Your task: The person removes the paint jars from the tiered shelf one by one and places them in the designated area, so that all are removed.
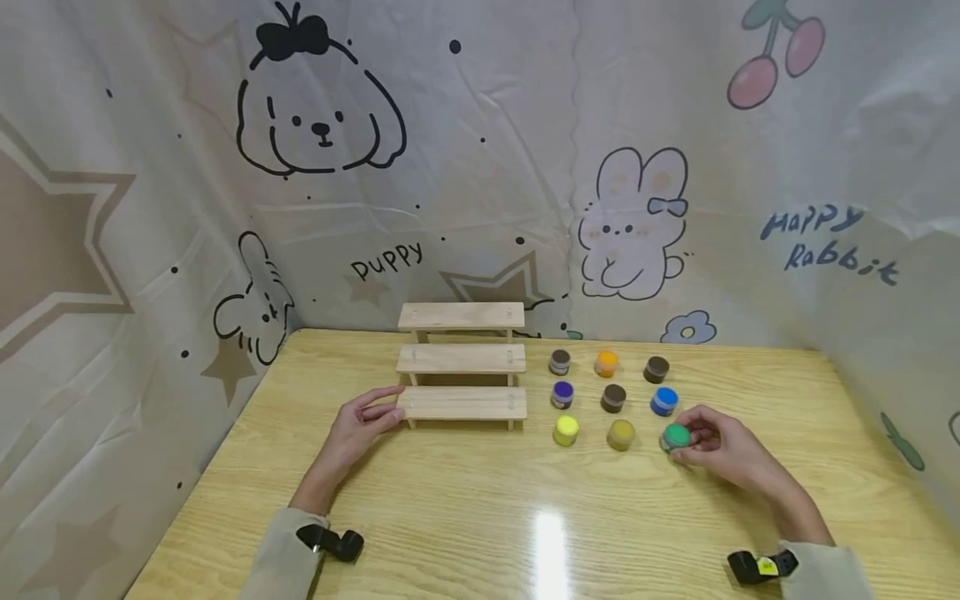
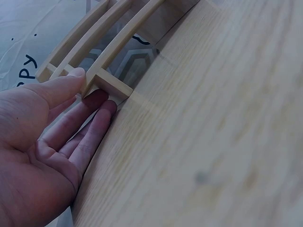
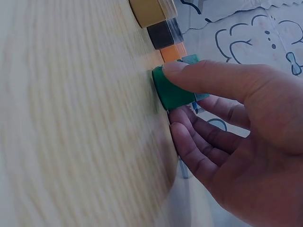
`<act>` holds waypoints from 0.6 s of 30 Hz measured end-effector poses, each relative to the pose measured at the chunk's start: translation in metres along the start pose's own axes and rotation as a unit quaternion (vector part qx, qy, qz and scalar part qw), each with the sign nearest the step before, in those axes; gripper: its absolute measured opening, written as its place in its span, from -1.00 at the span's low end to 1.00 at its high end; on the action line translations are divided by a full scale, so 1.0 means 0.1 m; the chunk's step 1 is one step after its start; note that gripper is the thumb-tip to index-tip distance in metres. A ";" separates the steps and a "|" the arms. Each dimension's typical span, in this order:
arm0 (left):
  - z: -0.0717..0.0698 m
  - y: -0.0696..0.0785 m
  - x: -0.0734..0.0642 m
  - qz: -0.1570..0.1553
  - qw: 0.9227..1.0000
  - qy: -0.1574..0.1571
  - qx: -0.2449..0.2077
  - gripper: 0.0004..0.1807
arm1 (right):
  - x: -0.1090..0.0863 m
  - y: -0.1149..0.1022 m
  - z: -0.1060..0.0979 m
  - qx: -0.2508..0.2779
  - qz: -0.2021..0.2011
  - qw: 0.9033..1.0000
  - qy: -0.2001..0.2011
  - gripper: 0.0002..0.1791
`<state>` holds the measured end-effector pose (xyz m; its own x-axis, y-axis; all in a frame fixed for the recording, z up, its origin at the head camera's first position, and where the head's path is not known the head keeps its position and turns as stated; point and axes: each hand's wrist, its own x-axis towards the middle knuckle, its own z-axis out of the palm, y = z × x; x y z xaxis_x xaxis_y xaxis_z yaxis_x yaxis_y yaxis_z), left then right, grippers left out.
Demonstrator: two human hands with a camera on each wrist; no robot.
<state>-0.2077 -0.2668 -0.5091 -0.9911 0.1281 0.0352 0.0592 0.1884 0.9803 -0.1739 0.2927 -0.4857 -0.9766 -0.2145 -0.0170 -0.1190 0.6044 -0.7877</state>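
Observation:
A three-step wooden display rack (image 1: 461,403) stands at the back middle of the table. At the left end of its lowest step, my left hand (image 1: 358,427) holds the corner. In the left wrist view the thumb (image 2: 61,87) lies against the plank's end and the fingers (image 2: 90,127) are at its underside. My right hand (image 1: 723,446) pinches a small green paint pot (image 1: 677,437) between thumb and fingers. The right wrist view has this green pot (image 3: 177,87) low at the wood surface; whether it touches cannot be told.
Beside the rack, several paint pots stand in rows: yellow (image 1: 566,430), ochre (image 1: 620,434), blue (image 1: 664,401), purple (image 1: 562,394), orange (image 1: 607,362) and dark ones (image 1: 613,397). A printed cloth (image 1: 487,167) hangs behind the wooden table (image 1: 450,508).

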 end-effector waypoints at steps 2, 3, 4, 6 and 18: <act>0.00 0.01 0.01 -0.001 1.000 0.001 -0.001 -0.50 | 0.01 0.00 -0.01 0.002 0.002 1.000 -0.001 -0.54; 0.00 0.01 0.02 0.000 1.000 -0.001 -0.003 -0.50 | 0.01 0.01 -0.01 0.003 0.000 1.000 -0.002 -0.54; 0.00 0.01 0.02 0.001 1.000 -0.004 -0.006 -0.50 | 0.01 0.00 -0.01 0.005 0.004 1.000 -0.001 -0.53; 0.00 0.00 0.02 0.003 1.000 -0.007 -0.010 -0.50 | 0.00 0.01 -0.02 0.006 0.008 1.000 -0.004 -0.51; -0.01 0.00 0.01 0.004 1.000 -0.004 -0.009 -0.50 | -0.03 -0.01 -0.08 0.025 0.004 0.999 -0.039 -0.40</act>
<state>-0.2085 -0.2679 -0.5091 -0.9897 0.1373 0.0416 0.0648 0.1692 0.9834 -0.1725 0.2987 -0.4799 -0.9602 -0.2701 -0.0705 -0.0996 0.5674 -0.8174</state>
